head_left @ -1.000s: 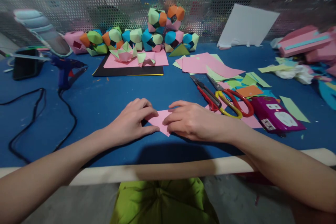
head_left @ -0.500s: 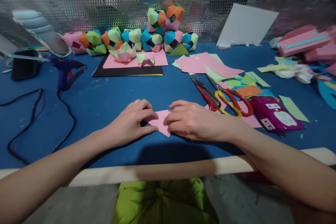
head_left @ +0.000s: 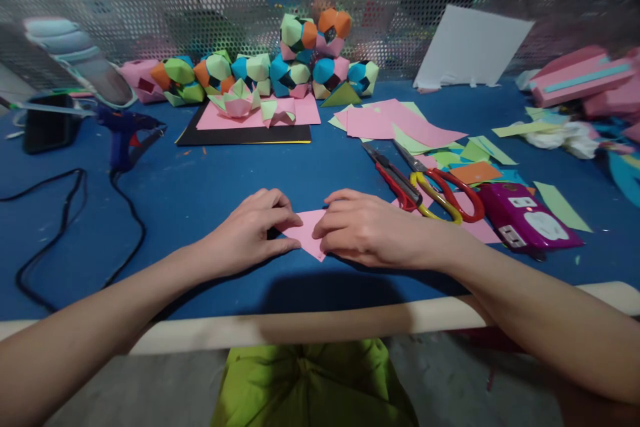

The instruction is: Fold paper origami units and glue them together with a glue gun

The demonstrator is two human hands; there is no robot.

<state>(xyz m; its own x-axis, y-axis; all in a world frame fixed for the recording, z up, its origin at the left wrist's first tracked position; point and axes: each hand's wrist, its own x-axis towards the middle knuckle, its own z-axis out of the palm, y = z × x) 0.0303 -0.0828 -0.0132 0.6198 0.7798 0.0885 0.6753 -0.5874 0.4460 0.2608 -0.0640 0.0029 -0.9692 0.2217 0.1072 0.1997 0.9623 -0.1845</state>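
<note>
A small folded pink paper (head_left: 306,232) lies flat on the blue table (head_left: 200,193) near its front edge. My left hand (head_left: 250,230) presses on its left side with curled fingers, thumb under the near corner. My right hand (head_left: 367,230) covers its right side, fingertips pinched on the paper. Both hands rest on the table top. Most of the paper is hidden under my fingers.
Two pairs of scissors (head_left: 425,183) and a purple power strip (head_left: 527,220) lie right of my hands. Loose pink and green sheets (head_left: 395,123) sit behind them. Paper balls (head_left: 300,57) line the mesh wall. A blue glue gun (head_left: 125,130) with a black cable (head_left: 75,227) lies left.
Nearly nothing: my hands stay pressed on the pink paper, the fingers shifting only slightly.
</note>
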